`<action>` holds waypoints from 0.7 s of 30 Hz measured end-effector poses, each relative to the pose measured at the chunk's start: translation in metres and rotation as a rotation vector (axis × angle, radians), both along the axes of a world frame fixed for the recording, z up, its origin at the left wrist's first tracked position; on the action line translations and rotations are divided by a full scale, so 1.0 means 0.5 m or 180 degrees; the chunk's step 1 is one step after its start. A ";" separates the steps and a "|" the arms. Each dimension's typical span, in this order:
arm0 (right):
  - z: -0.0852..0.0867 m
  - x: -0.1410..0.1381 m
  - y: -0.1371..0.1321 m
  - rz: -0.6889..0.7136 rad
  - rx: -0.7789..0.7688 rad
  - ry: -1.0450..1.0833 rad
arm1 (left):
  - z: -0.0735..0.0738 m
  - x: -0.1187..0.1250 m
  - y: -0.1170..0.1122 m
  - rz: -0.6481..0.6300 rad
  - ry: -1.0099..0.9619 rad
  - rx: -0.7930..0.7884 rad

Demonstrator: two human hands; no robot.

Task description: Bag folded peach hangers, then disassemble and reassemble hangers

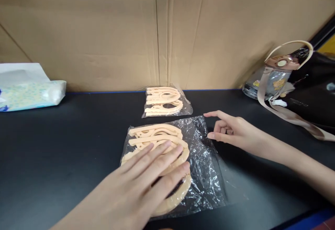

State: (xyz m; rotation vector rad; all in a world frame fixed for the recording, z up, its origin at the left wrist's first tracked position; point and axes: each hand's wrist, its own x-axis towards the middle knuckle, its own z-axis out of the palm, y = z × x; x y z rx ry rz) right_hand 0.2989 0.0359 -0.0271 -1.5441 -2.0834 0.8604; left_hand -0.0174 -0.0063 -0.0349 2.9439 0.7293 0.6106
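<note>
My left hand (146,181) lies flat with fingers stretched out on a stack of peach-coloured plastic curved pieces (157,135) inside a clear plastic bag (206,174) on the black table (65,146). My right hand (230,130) hovers at the bag's upper right edge, index finger pointing left, thumb out, the other fingers curled; it holds nothing I can see. A second, smaller clear bag of the same peach pieces (163,101) lies further back, untouched.
A cardboard wall (157,31) stands behind the table. A tissue pack (28,92) lies at the far left. At the right are a clear water bottle with a beige strap (272,80) and a black bag (314,97). A blue table edge (314,219) shows at the bottom right.
</note>
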 end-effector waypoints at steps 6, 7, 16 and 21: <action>0.001 -0.029 -0.021 0.0033 -0.0652 0.1130 | -0.009 0.036 -0.015 -0.0290 0.0362 0.0103; 0.005 -0.032 -0.024 0.0070 -0.0598 0.1204 | -0.005 0.039 -0.015 -0.0364 0.0448 0.0116; 0.006 -0.006 -0.003 -0.0516 0.0740 -0.0951 | -0.006 0.046 -0.020 -0.0366 0.0416 0.0365; -0.014 -0.004 0.023 -0.0394 -0.0020 -0.0211 | -0.023 0.052 -0.034 -0.0277 0.0391 0.0976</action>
